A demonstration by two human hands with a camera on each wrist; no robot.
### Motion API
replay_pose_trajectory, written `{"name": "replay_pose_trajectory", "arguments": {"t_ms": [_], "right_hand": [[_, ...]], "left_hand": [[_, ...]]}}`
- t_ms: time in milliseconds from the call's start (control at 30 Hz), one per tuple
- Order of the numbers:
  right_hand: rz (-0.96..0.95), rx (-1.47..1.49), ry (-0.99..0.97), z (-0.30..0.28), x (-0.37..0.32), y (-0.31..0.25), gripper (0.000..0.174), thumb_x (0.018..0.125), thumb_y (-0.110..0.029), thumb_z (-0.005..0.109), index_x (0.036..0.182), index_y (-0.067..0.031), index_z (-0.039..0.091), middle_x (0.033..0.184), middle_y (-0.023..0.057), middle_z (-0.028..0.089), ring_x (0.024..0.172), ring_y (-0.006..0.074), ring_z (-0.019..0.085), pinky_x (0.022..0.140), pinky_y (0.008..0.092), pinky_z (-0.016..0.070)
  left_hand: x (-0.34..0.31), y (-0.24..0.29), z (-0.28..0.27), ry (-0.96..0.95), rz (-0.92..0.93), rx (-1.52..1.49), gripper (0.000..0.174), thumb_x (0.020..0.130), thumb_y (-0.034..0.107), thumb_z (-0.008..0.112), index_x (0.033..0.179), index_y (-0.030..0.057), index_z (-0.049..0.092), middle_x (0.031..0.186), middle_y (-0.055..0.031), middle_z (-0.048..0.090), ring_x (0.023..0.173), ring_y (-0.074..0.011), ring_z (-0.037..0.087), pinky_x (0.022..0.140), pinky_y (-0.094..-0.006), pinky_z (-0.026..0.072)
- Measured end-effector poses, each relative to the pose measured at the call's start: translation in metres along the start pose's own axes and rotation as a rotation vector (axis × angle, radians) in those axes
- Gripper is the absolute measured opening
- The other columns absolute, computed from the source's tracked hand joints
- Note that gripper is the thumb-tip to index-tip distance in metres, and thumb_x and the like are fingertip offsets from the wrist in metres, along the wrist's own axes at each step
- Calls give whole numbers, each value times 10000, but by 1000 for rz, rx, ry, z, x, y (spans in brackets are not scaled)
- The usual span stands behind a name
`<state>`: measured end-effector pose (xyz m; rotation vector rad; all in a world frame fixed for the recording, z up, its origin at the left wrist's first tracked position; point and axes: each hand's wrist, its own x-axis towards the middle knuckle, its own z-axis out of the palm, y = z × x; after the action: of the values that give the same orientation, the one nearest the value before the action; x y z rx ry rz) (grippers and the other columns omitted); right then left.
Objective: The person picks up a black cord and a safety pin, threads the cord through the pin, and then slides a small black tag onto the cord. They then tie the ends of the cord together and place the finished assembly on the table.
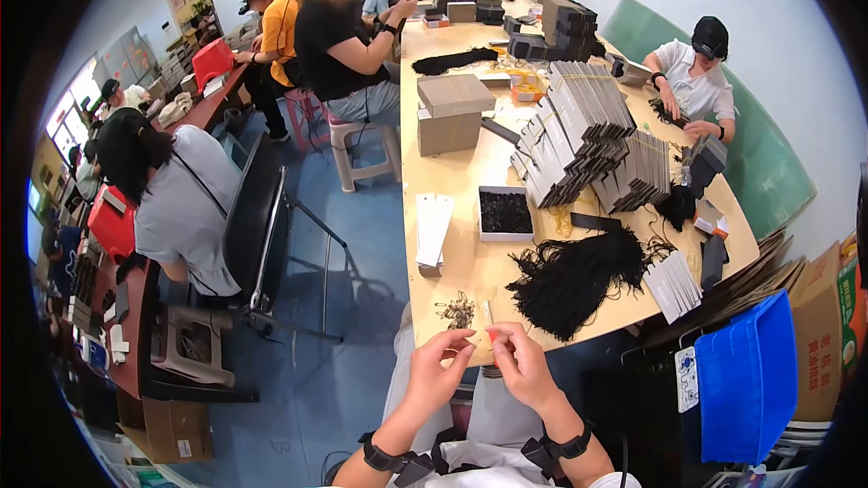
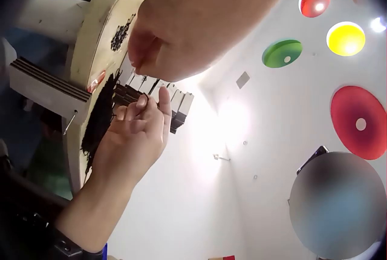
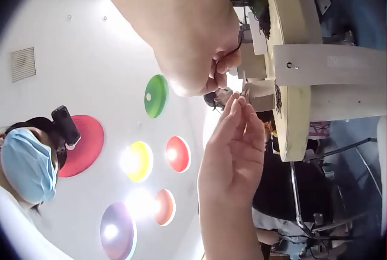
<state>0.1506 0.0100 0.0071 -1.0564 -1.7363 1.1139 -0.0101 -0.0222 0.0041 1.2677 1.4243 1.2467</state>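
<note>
My left hand (image 1: 440, 369) is raised over the near table edge, thumb and fingers bent toward each other. Its fingertips come together in the right wrist view, and a small thin thing shows at them in the left wrist view; I cannot tell its kind. Close beside it, my right hand (image 1: 524, 369) has its fingers curled and pinches a thin black cord (image 3: 240, 41). A pile of small dark metal pins (image 1: 457, 310) lies on the table beyond the left hand. Grey cards with a punched hole (image 3: 326, 69) stand at the table edge below the hands.
A bundle of black cords (image 1: 583, 280) lies right of the hands. Farther back are a box of small black pieces (image 1: 506, 214), white cards (image 1: 434, 230) and stacked grey cards (image 1: 579, 126). A blue bin (image 1: 750, 380) is at right. Other people sit around the table.
</note>
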Motion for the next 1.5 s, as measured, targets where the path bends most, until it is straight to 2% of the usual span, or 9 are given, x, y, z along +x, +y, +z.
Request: {"name": "replay_pose_trajectory", "arguments": {"t_ms": [167, 400, 467, 767, 1000, 1100, 1200, 1467, 1500], "right_hand": [[-50, 17, 65, 8, -4, -3, 191, 898, 7, 552, 1088, -14, 539, 764, 31, 552, 619, 56, 502, 537, 209, 411], [-39, 26, 61, 12, -4, 4, 183, 899, -6, 567, 1080, -11, 542, 773, 31, 569, 629, 50, 515, 540, 207, 421], [21, 66, 57, 13, -5, 7, 183, 883, -7, 598, 1060, -5, 554, 813, 42, 612, 685, 68, 568, 619, 206, 460], [305, 552, -52, 4, -8, 23, 89, 905, -65, 609, 945, -23, 542, 818, 20, 599, 693, 59, 549, 613, 199, 445], [298, 546, -155, 2, -13, 25, 96, 910, -66, 606, 950, -7, 542, 822, 29, 600, 728, 74, 567, 657, 210, 464], [304, 576, -172, 5, -15, 23, 92, 910, -62, 604, 948, -3, 544, 827, 38, 603, 749, 86, 582, 687, 218, 480], [250, 651, -77, 7, -18, 24, 96, 905, -62, 612, 939, -4, 544, 832, 45, 606, 749, 94, 592, 691, 224, 492], [204, 605, 24, 8, -22, 23, 112, 885, -45, 632, 938, -10, 539, 830, 45, 611, 734, 97, 602, 662, 227, 498], [203, 602, 36, 8, -22, 22, 112, 885, -45, 632, 938, -10, 539, 830, 45, 611, 734, 97, 602, 662, 227, 498]], "left_hand": [[-6, 1, 5, 25, 41, 57, 241, 844, 28, 634, 1082, 1, 616, 866, -92, 673, 791, -147, 664, 730, -273, 532], [-8, 1, 8, 32, 83, 31, 283, 829, 7, 638, 1102, -8, 563, 835, -109, 670, 760, -178, 678, 691, -285, 529], [-9, 4, 9, 38, 90, 47, 284, 829, 8, 641, 1101, -7, 561, 836, -109, 671, 766, -180, 679, 694, -286, 529], [-14, -3, 10, 14, 84, 46, 213, 852, 46, 648, 1044, -24, 589, 907, -100, 682, 830, -145, 669, 740, -269, 524], [-13, -10, 7, -97, -65, -118, 139, 917, 86, 575, 958, -38, 621, 916, -68, 653, 847, -114, 627, 731, -248, 495], [-15, -1, 6, -43, 74, 80, 149, 929, 98, 560, 976, -29, 619, 912, -59, 642, 871, -115, 618, 741, -249, 483], [-20, 3, 11, -13, -99, -203, 143, 913, 90, 583, 993, -21, 627, 912, -65, 637, 879, -132, 618, 766, -258, 485], [-23, -3, 16, -60, 41, -114, 139, 891, 72, 620, 986, -25, 651, 979, -78, 626, 888, -130, 615, 795, -260, 490], [-24, -2, 18, -32, 9, -239, 127, 894, 73, 620, 970, -24, 646, 957, -63, 622, 876, -114, 606, 779, -250, 484]]}}
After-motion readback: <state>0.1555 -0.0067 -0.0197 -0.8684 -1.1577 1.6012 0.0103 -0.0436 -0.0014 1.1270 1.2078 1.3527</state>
